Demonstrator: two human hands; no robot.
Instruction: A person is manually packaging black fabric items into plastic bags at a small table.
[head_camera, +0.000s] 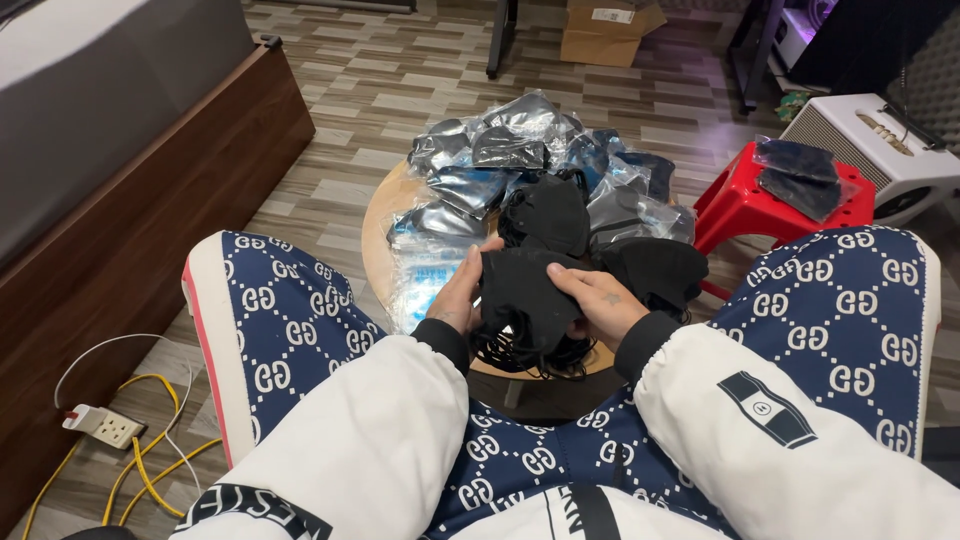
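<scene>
Between the person's knees, on a small round wooden table (378, 232), a stack of black face masks (522, 292) is being held at the near edge. Left hand (462, 292) grips the stack's left side, thumb on top and fingers curled underneath; right hand (598, 300) lies over the right side, fingers spread flat on the top mask and clasping it. Tangled black ear loops (520, 355) hang below the stack at six o'clock.

At twelve o'clock from the hands, another black mask (548, 212) rests loose, and more black masks (655, 268) lie at two o'clock, touching the right hand's fingers. Behind them sits a heap of clear plastic packets (500, 150) holding dark masks, and empty clear wrappers (425, 270) lie at nine to ten o'clock.

Off the table at two o'clock stands a red plastic stool (745, 205) carrying two more bagged masks (805, 175). A white power strip (105, 425) with yellow cables lies on the floor at eight o'clock.
</scene>
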